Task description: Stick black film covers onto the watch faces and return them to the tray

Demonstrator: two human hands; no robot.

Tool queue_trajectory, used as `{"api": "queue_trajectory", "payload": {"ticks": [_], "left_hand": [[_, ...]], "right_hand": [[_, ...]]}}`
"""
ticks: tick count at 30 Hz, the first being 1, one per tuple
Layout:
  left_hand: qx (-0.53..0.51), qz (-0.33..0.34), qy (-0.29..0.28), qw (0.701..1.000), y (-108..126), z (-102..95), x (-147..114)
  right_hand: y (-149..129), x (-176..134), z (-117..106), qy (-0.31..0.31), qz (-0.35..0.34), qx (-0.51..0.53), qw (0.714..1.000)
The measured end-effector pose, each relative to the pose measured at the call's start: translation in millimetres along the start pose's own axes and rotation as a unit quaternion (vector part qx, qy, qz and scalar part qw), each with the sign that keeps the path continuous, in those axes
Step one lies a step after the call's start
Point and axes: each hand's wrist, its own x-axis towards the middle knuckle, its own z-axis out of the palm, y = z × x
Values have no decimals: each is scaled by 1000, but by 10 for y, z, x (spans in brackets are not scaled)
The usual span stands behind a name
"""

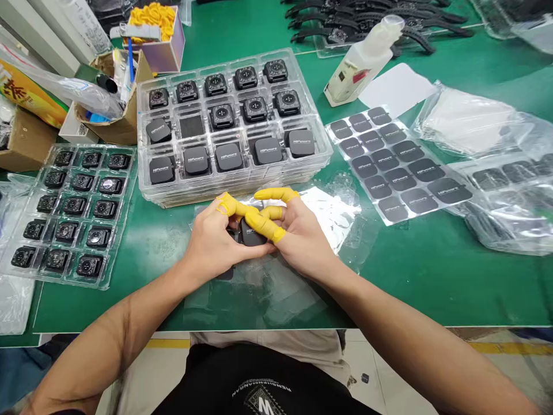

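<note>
You've got the black watch (253, 235) between your hands, over the clear plastic (276, 294) on the green table (151, 248), just in front of the tray (233, 183). Label side faces up, lettering partly covered. Left hand (213, 235) grips it, bare thumb along the near edge, yellow-covered finger on the far side. Right hand (300, 227) lays a yellow-covered digit over the face, other fingers spread — can't tell if it's pinching too.

Handling, my guess: light, stiff body, no give when you squeeze. Smooth face, so probably a bit slippery; the rubbery finger covers (272, 195) should help. Likely scuffs before it breaks, so don't dig nails into the face. Best hold: opposite side edges, thumb against fingers — keep the top free, and use covered fingertips for anything touching the label.
</note>
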Motion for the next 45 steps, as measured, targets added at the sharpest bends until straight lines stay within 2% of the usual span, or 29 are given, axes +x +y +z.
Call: {"api": "queue_trajectory", "payload": {"ticks": [2,6,9,12,13,15,17,20,22,25,29,32,34,35,37,38,40,41,43,45], "left_hand": [[-8,-3,4,1000,-33,25,12],[3,37,0,999,-77,76,-21],[18,50,18,998,8,8,-42],[82,107,82,987,131,-270,123],[120,129,108,978,145,-411,245],[203,124,124,963,97,-731,575],[264,65,78,959,-35,-1032,955],[326,-46,-70,942,-211,-1274,1397],[347,-62,-86,932,-196,-1243,1541],[392,-25,-48,918,21,-992,1646],[475,-30,-161,865,324,-681,1833],[513,-57,-190,835,420,-642,1924],[522,-59,-190,829,456,-655,1850],[521,-48,-172,834,474,-654,1752],[506,-5,-99,857,505,-605,1437],[493,23,-36,869,514,-553,1231],[451,39,31,891,502,-397,786],[424,27,32,905,476,-306,577],[363,-13,-1,932,391,-134,248],[291,-43,-48,955,284,-17,73]], "right_hand": [[-2,-11,35,27,-11,-1,1000],[1,-4,51,2,-18,5,1000],[6,33,6,61,-19,-4,998],[28,73,-53,123,-33,-5,992],[42,83,-65,120,-32,-3,992],[71,94,-76,89,-27,-12,996],[90,93,-73,62,-29,-34,997],[82,81,-67,42,-47,-70,996],[59,72,-67,38,-48,-84,995],[30,52,-61,27,-46,-95,994],[14,18,-48,8,-50,-104,993],[7,17,-54,8,-51,-98,994],[4,36,-69,24,-56,-82,995],[1,49,-79,39,-62,-67,995],[-4,73,-98,83,-86,-26,992],[-5,83,-105,102,-105,-4,989],[1,95,-106,109,-145,15,983],[12,98,-100,93,-157,10,983],[51,103,-82,43,-156,-15,987],[102,107,-66,2,-136,-44,990]]}}
